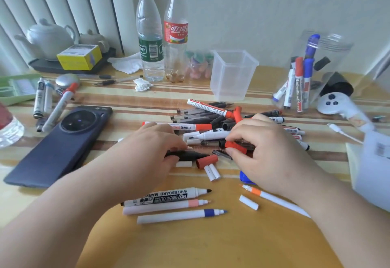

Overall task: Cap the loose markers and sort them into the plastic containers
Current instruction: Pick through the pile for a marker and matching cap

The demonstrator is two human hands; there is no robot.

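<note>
We look down on a striped worktop [190, 246] against a pale wall [274, 3], with blinds [63, 3] at the left. Two bottles [149, 35] stand at the back and a phone [63, 143] lies to the left. A square tub [232, 73] stands behind the marker pile [202, 115]; a round jar [304, 73] at the right holds capped markers. Our left grip [156, 147] is curled round a black marker [190, 155] that points right. Our right grip [266, 147] pinches a red cap [236, 147] near that marker's end, not touching it. Three uncapped pens [164, 204] lie nearer us.
</note>
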